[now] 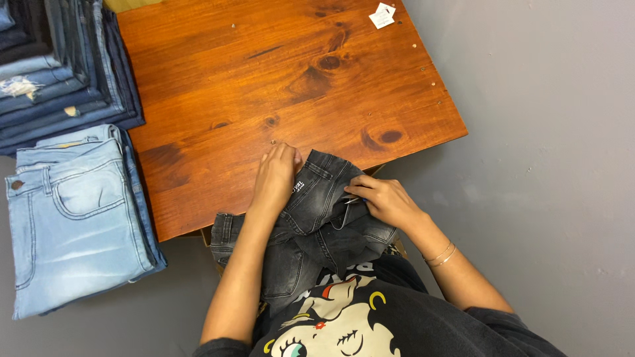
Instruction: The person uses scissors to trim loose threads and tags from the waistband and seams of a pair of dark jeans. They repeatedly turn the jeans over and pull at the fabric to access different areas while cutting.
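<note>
Gripping dark grey jeans [317,218] at the wooden table's [278,79] near edge, left hand [274,178] flat-clasped, right hand [383,198] pinching; white tag [382,14] at far corner.

I see a tabletop [278,73] of varnished wood, reddish-brown with dark knots and a soft sheen. The jeans [317,218] under my hands are washed black denim, faded grey along the seams, matt and coarse. At nine o'clock lie light blue jeans [73,225] of pale, bleached denim; at eleven o'clock sits a stack of darker denim [59,66], one piece frayed. Small white paper tags [382,14] lie at one o'clock. Thin metal bangles [442,254] glint on my right wrist.
</note>
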